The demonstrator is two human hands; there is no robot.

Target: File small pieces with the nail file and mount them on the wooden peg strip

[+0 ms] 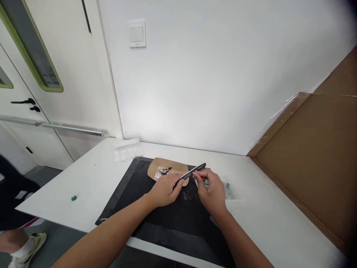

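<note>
My left hand [166,189] is closed round one end of a slim, black, bar-shaped object [199,167] with a pale edge. It slants up to the right, over a brown paper tray [154,165]. Small white bits [160,173] and a few dark pieces lie in the tray. My right hand [210,189] is closed in a pinch close to the bar's far end; whatever sits between its fingertips is too small to make out. Beneath both hands lies a black mat [167,219] with a few clear scraps on it.
Clear plastic packaging with green pieces [229,190] is partly behind my right hand. A translucent compartment box [128,152] stands at the back left of the white table [92,175]. Left lies a small green cylinder [74,198]. Cardboard [306,160] borders the right; a person [16,201] stands left.
</note>
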